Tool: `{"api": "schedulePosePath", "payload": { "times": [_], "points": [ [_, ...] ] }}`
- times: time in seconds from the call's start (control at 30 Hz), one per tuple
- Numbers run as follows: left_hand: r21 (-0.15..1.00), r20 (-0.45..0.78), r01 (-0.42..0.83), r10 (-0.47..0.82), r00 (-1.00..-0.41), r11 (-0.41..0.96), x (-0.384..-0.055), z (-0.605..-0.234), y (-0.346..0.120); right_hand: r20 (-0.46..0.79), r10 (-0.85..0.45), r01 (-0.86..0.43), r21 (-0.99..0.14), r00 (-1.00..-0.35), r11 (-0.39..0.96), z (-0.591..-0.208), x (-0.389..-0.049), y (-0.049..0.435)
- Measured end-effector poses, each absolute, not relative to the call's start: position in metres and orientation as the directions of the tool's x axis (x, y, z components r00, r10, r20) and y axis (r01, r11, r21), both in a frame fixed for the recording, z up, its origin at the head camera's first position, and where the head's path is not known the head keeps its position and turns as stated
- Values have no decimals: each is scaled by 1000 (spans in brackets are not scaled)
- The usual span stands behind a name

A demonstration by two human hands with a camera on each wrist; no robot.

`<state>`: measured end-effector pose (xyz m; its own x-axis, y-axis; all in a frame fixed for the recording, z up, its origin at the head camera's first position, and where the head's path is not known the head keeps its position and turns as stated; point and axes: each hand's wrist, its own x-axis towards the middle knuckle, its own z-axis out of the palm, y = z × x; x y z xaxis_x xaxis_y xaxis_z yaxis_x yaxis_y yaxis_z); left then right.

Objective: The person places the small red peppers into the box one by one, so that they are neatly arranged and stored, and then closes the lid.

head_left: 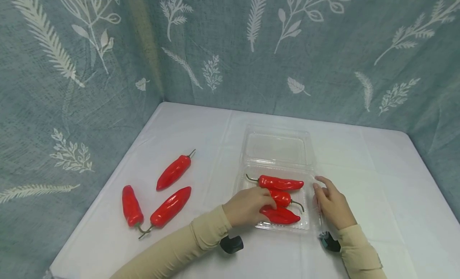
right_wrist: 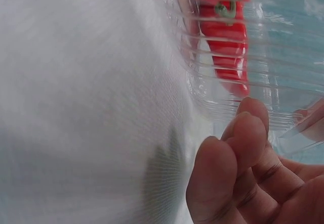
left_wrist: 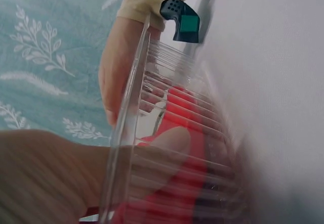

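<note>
A clear plastic clamshell box (head_left: 303,225) lies on the table with its lid (head_left: 276,145) folded back. Inside are three red chili peppers: a far one (head_left: 282,183), a middle one (head_left: 282,199) and a near one (head_left: 282,216). My left hand (head_left: 249,205) reaches in from the left and grips the near pepper. Through the ribbed wall, the left wrist view shows the thumb (left_wrist: 174,145) against red pepper skin. At the box's right rim, my right hand (head_left: 334,205) holds the edge, its curled fingers (right_wrist: 245,138) right at the outer wall.
Three more red chili peppers lie to the left: one (head_left: 174,173) farther back, one (head_left: 170,207) slanting nearer, and one (head_left: 131,207) at the far left. White cloth covers the table (head_left: 359,159). A patterned curtain (head_left: 230,51) hangs behind and at the sides.
</note>
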<state>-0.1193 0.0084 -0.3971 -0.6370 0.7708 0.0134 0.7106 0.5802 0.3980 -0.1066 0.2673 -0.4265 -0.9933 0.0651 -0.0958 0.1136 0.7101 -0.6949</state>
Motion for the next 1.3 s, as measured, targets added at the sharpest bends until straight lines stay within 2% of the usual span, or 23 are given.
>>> {"api": "schedulePosePath", "payload": {
  "times": [0.53, 1.3],
  "points": [
    [397, 63, 726, 773, -632, 561, -121, -403, 6, -117, 53, 120, -698, -992, 706, -422, -105, 266],
    [421, 19, 704, 770, -638, 572, -122, -399, 3, -119, 72, 135, -704, -990, 697, -424, -105, 266]
  ]
}}
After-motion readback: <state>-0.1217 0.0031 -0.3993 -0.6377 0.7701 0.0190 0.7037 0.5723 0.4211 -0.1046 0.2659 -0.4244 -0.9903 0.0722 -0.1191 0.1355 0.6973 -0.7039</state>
